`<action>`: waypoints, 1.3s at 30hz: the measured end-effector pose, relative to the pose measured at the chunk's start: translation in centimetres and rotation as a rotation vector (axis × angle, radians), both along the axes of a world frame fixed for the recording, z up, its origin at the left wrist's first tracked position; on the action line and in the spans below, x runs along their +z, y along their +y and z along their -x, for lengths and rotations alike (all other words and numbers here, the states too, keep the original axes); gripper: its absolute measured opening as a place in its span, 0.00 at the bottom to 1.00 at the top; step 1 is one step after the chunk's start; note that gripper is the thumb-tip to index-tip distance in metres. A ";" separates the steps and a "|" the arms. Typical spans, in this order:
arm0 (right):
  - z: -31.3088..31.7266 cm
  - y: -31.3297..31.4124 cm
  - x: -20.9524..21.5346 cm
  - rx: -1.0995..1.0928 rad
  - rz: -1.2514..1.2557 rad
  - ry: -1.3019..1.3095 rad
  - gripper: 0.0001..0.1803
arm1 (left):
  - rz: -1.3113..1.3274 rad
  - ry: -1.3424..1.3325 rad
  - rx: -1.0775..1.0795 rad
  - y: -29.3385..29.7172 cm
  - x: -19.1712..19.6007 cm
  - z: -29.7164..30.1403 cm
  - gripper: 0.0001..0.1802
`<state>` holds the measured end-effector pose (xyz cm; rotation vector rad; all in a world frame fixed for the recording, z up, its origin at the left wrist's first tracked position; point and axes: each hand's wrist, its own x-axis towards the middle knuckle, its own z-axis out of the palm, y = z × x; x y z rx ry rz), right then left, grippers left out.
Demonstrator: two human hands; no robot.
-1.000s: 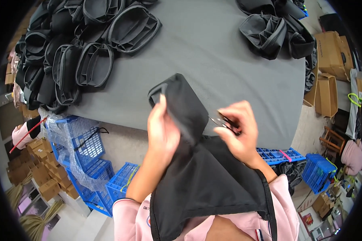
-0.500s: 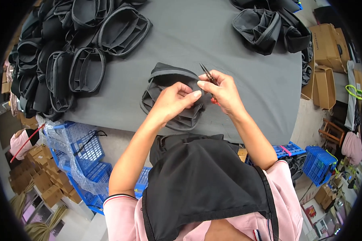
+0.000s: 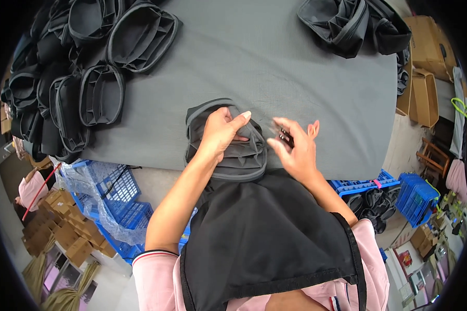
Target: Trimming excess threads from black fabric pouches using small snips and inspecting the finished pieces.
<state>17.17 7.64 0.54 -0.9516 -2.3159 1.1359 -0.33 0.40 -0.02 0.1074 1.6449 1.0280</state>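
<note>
Brown cardboard boxes [image 3: 424, 70] stand past the grey table's [image 3: 296, 67] right edge; blue crates [image 3: 114, 202] sit below its near edge. Mid-table lies bare. The left hand [image 3: 220, 132] grips the black pouch [image 3: 228, 150] at the near edge; the right hand [image 3: 296, 147] pinches small snips [image 3: 284, 137].

A small sewing or bag-making workshop. A grey worktop [image 3: 275, 57] carries heaps of identical black fabric bags [image 3: 72, 88] (more lie at the far right corner [image 3: 347, 23]). Around it stand blue plastic crates [image 3: 114, 207], stacked cardboard boxes [image 3: 62, 228] and open cartons [image 3: 425, 67] on a bare floor.
</note>
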 end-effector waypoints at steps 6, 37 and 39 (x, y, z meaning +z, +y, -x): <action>-1.1 -1.4 0.5 -0.023 -0.007 0.039 0.18 | -0.171 -0.084 0.217 -1.3 0.3 -2.8 0.16; -1.1 -0.9 0.5 0.137 -0.524 0.037 0.15 | -0.222 -0.104 0.296 -1.5 0.6 -3.3 0.14; -1.0 -0.9 0.7 0.113 -0.452 0.057 0.15 | -0.221 -0.091 0.288 -1.7 0.2 -3.3 0.13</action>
